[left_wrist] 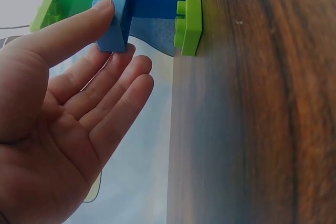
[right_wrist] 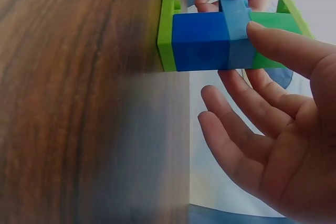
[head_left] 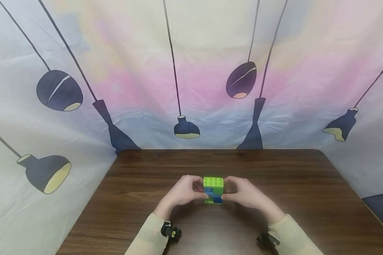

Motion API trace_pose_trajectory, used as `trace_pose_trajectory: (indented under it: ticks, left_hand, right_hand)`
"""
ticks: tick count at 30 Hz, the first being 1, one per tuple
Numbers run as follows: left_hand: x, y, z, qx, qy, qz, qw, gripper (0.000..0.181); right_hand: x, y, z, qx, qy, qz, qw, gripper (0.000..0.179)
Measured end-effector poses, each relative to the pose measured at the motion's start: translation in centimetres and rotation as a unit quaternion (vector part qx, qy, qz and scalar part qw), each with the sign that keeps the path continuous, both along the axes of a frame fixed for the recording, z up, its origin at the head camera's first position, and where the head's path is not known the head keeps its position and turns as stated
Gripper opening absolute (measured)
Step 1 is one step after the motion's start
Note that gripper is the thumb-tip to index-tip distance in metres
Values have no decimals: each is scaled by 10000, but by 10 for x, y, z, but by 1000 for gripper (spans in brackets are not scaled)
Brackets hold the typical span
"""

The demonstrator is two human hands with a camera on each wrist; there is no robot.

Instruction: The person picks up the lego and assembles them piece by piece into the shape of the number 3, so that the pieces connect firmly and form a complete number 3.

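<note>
A small stack of toy building bricks stands on the table between my hands. Its top is a lime studded plate [head_left: 213,181]. Under that come a green brick [right_wrist: 270,20], a light blue brick [right_wrist: 239,51], a dark blue brick [right_wrist: 200,43] and a lime base plate [right_wrist: 166,40]. My left hand [head_left: 182,191] pinches the left end of the light blue brick between thumb and fingers. From the other side my right hand [head_left: 246,193] grips the stack, its thumb where the light blue and green bricks meet. A gap shows beside the dark blue brick, above the base.
The dark wood table [head_left: 146,166] reaches back to a cloth backdrop [head_left: 204,63] printed with hanging lamps. Black wrist cameras [head_left: 171,231] sit at both cuffs. A dark blue patch [head_left: 381,209] lies beyond the table's right edge.
</note>
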State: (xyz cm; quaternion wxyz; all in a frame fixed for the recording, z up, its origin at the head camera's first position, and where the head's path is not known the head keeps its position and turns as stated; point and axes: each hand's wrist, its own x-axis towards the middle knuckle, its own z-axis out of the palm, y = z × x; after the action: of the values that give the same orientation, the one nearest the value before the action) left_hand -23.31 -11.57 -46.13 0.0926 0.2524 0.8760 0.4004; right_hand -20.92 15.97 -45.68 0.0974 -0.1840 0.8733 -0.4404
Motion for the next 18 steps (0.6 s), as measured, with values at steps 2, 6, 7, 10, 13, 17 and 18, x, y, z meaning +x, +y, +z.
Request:
trace_pose_trajectory:
  ticks: [2, 6, 7, 10, 13, 17, 18]
  left_hand:
    - [0, 0, 0, 38, -10, -8, 10000, 29]
    - [1, 1, 0, 113, -74, -6, 9999, 29]
    - [1, 2, -1, 127, -89, -2, 9999, 29]
    - [1, 2, 0, 172, -110, 2, 9998, 31]
    - [2, 3, 0, 218, -137, 22, 9997, 32]
    - [1, 4, -1, 276, -130, 58, 9995, 31]
    - [1, 4, -1, 295, -124, 67, 9995, 31]
  right_hand:
    - [0, 0, -1, -17, -31, 2, 10000, 42]
    - [1, 0, -2, -14, -43, -39, 10000, 42]
    - [1, 1, -2, -5, -49, -56, 10000, 42]
    - [0, 2, -2, 32, -68, -98, 9999, 42]
    - [-1, 3, -3, 82, -74, -124, 9999, 41]
    - [-2, 5, -3, 126, -89, -145, 9998, 40]
    - [-2, 5, -3, 139, -102, -165, 9997, 40]
